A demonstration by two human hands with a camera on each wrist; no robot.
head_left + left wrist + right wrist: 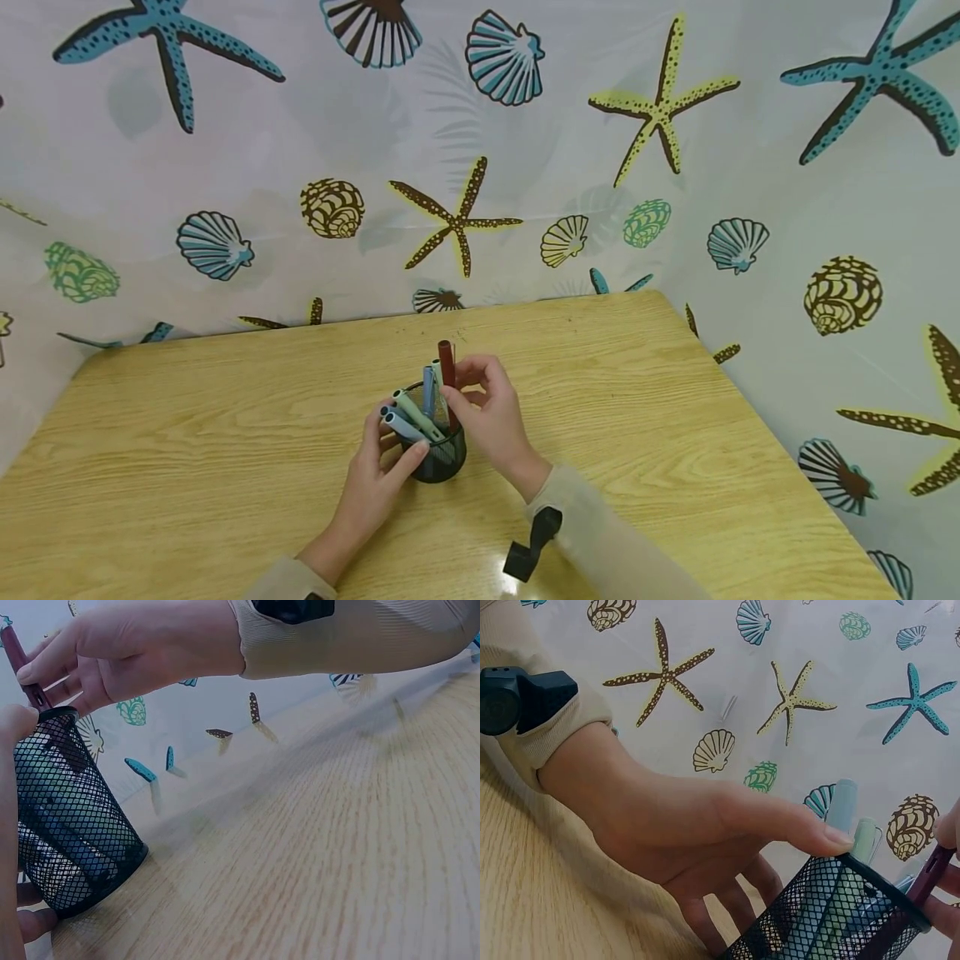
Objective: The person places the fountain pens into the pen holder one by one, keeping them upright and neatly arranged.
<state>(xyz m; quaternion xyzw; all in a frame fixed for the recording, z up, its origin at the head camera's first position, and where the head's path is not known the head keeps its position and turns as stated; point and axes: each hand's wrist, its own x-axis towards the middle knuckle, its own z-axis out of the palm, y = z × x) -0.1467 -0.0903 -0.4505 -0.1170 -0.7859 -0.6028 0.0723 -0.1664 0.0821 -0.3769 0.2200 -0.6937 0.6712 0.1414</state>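
Note:
A black mesh pen cup [441, 463] stands on the table, holding several pale blue and green pens, such as a green pen [414, 412] that leans to the left. My left hand [373, 479] grips the cup's left side, its thumb at the rim in the right wrist view. Between the thumb and fingers of my right hand [491, 414] is a dark red pen [447, 363], pinched near its upper part. The red pen stands nearly upright, its lower end inside the cup. In the left wrist view, the mesh [79, 817] partly hides the pens' lower ends.
The wood-grain table [225, 433] extends on both sides of the cup. Behind it and along the right hangs a white cloth [525, 158] printed with starfish and shells. Black bands, one with a dangling strap [534, 543], sit at the sleeves.

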